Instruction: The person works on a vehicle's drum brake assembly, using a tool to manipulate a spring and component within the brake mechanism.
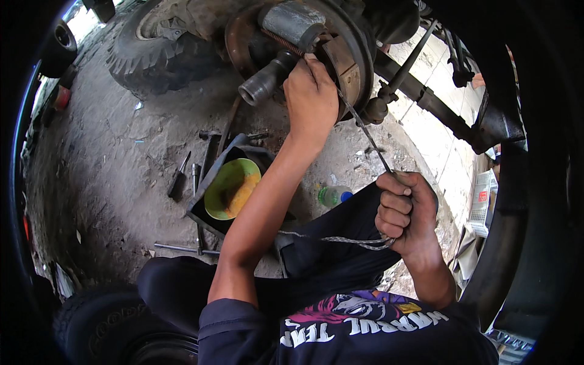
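Note:
My left hand (pixel 310 91) reaches up to the brake assembly, fingers closed near the end of a rusty coil spring (pixel 278 38), beside the brake shoe (pixel 344 67) and dark hub spindle (pixel 258 85); what its fingertips hold is hidden. A grey cylindrical part (pixel 292 21) sits above them. My right hand (pixel 401 207) is in a fist round a braided cord (pixel 371 137), which runs taut up to the assembly by my left fingers. Its loose length (pixel 347 240) hangs below the fist across my dark trousers.
A green bowl (pixel 216 198) with yellowish contents sits in a dark container among metal tools (pixel 196 185) on the dirt floor (pixel 109 176). A plastic bottle (pixel 331 194) lies near my leg. Large tyres (pixel 140 67) stand upper left and lower left; a white crate (pixel 483 201) is at right.

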The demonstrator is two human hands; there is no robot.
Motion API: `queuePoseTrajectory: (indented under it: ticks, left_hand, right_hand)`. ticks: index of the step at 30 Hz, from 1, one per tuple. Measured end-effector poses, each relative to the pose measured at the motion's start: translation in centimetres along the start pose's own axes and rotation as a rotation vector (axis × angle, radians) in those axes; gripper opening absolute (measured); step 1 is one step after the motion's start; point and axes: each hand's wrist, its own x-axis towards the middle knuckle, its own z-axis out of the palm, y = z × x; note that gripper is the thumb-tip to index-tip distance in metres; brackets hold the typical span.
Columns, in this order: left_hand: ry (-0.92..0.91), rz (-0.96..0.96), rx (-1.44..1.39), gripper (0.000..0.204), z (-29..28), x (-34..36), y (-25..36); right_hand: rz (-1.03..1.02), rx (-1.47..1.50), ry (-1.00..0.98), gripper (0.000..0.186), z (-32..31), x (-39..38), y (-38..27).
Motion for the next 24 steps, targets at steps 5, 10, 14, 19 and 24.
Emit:
queuePoseTrajectory:
  ticks: [5,10,14,19,24]
  left_hand:
    - [0.025,-0.026,-0.135,0.033,0.3,-0.4,-0.3]
    - [0.037,-0.005,-0.122,0.032,0.4,-0.4,0.0]
    - [0.018,0.023,-0.1,0.03,0.1,-0.1,-0.3]
    - [-0.051,-0.08,-0.039,0.038,-0.2,0.3,0.0]
    - [-0.016,-0.019,-0.055,0.027,-0.1,0.4,0.2]
  right_hand:
    - [0.009,0.036,-0.022,0.027,-0.3,-0.2,0.1]
    - [0.026,0.088,-0.069,0.028,-0.8,-0.3,-0.1]
    - [0.051,0.092,-0.105,0.029,-1.1,0.2,-0.3]
    - [0.036,0.23,-0.104,0.027,-0.9,0.8,-0.2]
    - [0.021,0.206,-0.113,0.026,-0.7,0.9,-0.1]
